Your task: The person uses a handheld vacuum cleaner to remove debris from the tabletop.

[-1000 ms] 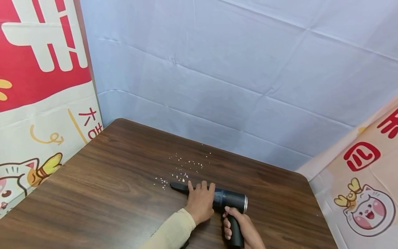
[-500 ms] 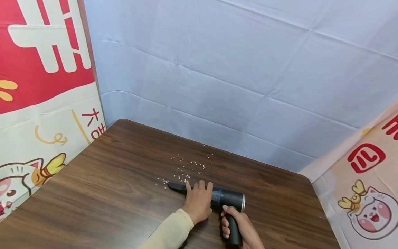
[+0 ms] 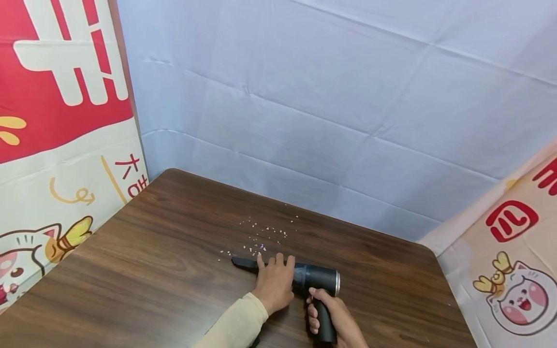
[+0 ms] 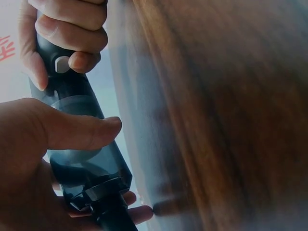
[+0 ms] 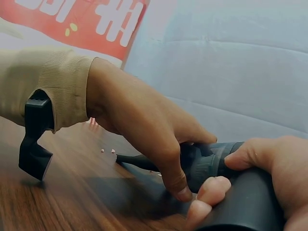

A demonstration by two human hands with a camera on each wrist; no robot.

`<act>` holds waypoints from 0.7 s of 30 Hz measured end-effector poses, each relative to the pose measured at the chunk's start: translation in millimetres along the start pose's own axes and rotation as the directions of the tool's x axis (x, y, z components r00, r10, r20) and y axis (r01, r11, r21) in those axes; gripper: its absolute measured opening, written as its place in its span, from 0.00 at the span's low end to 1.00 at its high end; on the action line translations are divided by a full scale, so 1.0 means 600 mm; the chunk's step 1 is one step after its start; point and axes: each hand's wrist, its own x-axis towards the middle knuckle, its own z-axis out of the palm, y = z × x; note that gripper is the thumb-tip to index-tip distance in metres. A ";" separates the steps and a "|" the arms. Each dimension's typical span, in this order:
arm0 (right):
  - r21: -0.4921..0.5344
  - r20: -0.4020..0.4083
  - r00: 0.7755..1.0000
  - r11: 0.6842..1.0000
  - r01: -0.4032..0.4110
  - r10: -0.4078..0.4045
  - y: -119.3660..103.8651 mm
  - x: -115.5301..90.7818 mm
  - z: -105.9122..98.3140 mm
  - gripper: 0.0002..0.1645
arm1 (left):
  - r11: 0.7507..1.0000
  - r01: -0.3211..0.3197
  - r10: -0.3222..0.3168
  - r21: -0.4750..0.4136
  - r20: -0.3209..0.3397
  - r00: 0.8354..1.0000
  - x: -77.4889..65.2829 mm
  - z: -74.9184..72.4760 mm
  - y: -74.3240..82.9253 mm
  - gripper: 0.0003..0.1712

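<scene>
A black handheld vacuum cleaner [image 3: 319,276] lies low over the brown table, its flat nozzle [image 3: 244,263] pointing left. My right hand [image 3: 334,316] grips its handle, the thumb up near the barrel. The left hand [image 3: 275,286] holds the front of the barrel from above; in the left wrist view its thumb [image 4: 84,131] lies across one side and fingertips show on the other. A grey button [image 4: 62,64] sits by the right hand's fingers. Small pale scraps [image 3: 262,247] are scattered beyond the nozzle and just left of its tip.
The wooden table [image 3: 174,232] reaches back to a pale blue cloth wall [image 3: 304,106]. Printed cloth panels with cartoon cats stand at the left [image 3: 69,159] and right [image 3: 513,270]. A black mount [image 5: 36,139] hangs from the left sleeve.
Both hands have moved the vacuum cleaner slightly left across the table. A few scraps that lay by the nozzle tip no longer show there.
</scene>
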 end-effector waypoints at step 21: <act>-0.041 -0.009 0.999 0.998 0.053 -0.053 0.010 0.008 0.013 0.20 | 0.999 0.012 -0.013 -0.047 -0.014 1.000 -0.003 0.002 -0.015 0.36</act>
